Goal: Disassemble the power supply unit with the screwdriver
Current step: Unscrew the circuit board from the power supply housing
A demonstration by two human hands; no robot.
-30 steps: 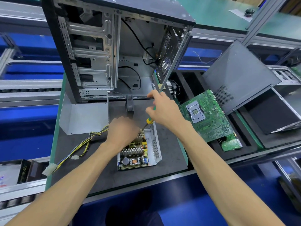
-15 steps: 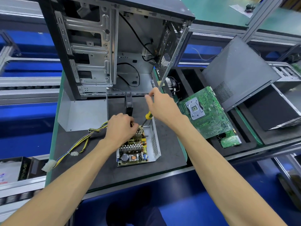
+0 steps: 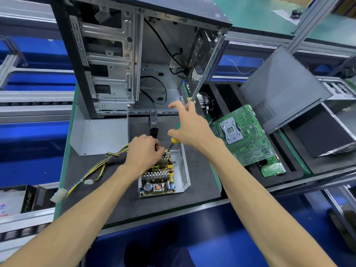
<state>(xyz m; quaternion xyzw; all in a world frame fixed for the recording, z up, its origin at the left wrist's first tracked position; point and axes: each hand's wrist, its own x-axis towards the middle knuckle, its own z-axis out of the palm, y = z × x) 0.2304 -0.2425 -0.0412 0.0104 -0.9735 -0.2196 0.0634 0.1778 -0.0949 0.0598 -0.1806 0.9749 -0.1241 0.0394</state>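
Note:
The opened power supply unit (image 3: 163, 182) lies on the black mat, its circuit board bare inside a silver perforated shell. My left hand (image 3: 143, 155) grips the far end of the board, fingers curled over its components. A screwdriver (image 3: 174, 140) with a green and yellow handle stands tilted, its tip down at the board's far right corner. My right hand (image 3: 190, 128) holds the handle in the palm, with the index finger and thumb spread out. The screw under the tip is hidden.
An open PC case (image 3: 125, 64) stands upright just behind. A bent silver cover (image 3: 100, 135), a black fan (image 3: 153, 124) and yellow-black cables (image 3: 96, 170) lie to the left. A green motherboard (image 3: 242, 135) and a grey side panel (image 3: 285, 89) sit in trays on the right.
My right hand's fingers have spread out from the screwdriver handle, which stays on the same corner. My left hand keeps its hold on the board.

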